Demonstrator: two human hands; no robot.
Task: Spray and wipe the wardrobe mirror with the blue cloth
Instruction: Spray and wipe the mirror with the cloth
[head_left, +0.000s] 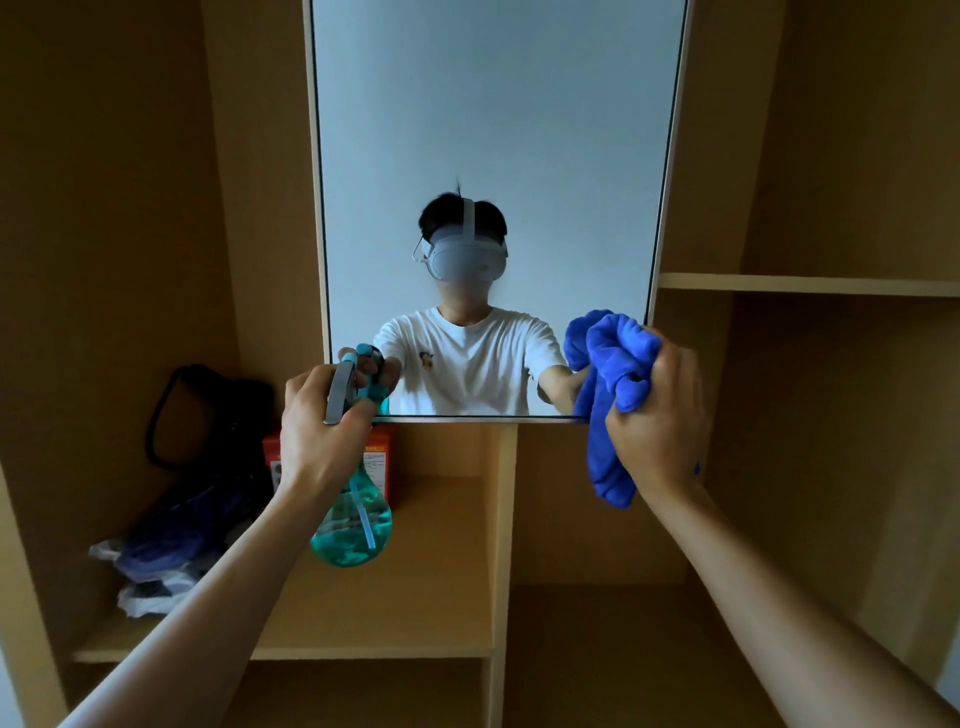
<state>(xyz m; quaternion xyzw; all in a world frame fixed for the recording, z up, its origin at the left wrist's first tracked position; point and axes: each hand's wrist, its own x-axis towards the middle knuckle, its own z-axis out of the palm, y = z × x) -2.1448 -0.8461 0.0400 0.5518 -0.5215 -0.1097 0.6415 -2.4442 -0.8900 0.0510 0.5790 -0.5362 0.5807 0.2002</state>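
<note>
I see L hand (322, 431) w/ fingers curled round the bottle (353, 525) neck, nozzle aimed at the mirror (493, 130), lower-left corner. R hand (657, 415) fist-grips the cloth (608, 358), bunched, at mirror's lower-right corner; can't tell if it touches glass. Box (378, 457) sits behind bottle, bag (208, 415) on shelf (441, 597) at left.
</note>
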